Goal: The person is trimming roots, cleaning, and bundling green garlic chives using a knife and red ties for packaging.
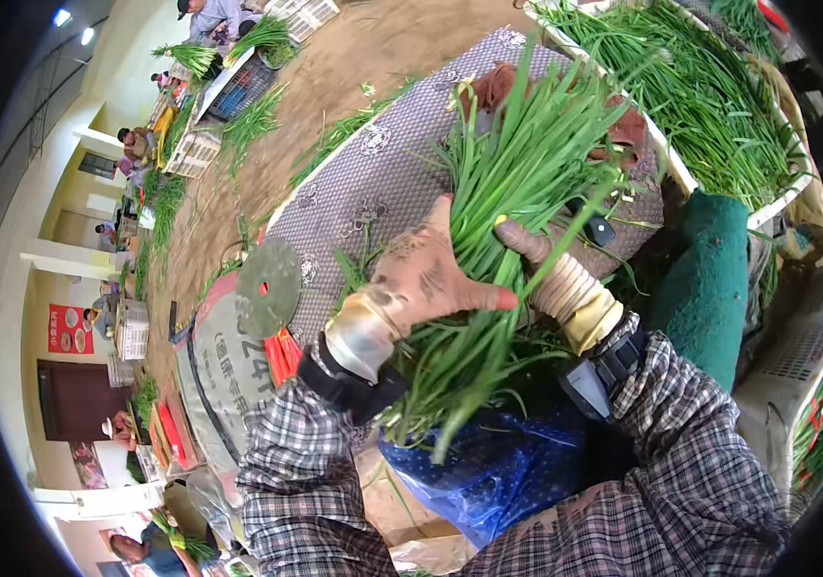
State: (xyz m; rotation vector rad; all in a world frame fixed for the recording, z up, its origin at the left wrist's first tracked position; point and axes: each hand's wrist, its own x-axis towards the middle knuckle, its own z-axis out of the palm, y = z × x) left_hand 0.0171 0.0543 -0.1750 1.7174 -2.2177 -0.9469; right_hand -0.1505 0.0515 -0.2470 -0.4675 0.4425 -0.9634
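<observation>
a: where to find the greens (527, 144)?
b: in the middle, between both hands, over the near part of the cloth (354, 183). long ends pointing up and away, more bits hanging down over the blue plastic (503, 481).

a: and the hands?
b: right hand (551, 264) gripping the greens, thumb pressed on top, fingers mostly out of sight. left hand (421, 274) on the other side, thumb and pointing finger spread wide, greens in the gap. can't tell how tight, with the other fingers hidden.

a: how to do this bit well?
b: best to hold gently, most likely. squeeze too hard, and maybe bend or mush the leaves. hold too loosely, and maybe drop some.

a: and the messy bits?
b: see the long stray leaf by the right thumb, poking out sideways? try tucking it in. keep one hand firm, use the other to pat the bunch straight. go slowly with the droopy ends below.

a: what to say about the feel?
b: greens: long, thin, flat, bendy like ribbons, a bit shiny. cloth: covered in tiny dots and curly flowers, soft-looking. blue plastic: shiny, crinkly, spotty.

a: any other shapes nearby?
b: yes! to the right, a fat green roll (705, 298), rough and bumpy like a log. to the left, a flat round disc (269, 287), grey, with a hole in the middle. just below it, thin red strips (283, 356).
</observation>
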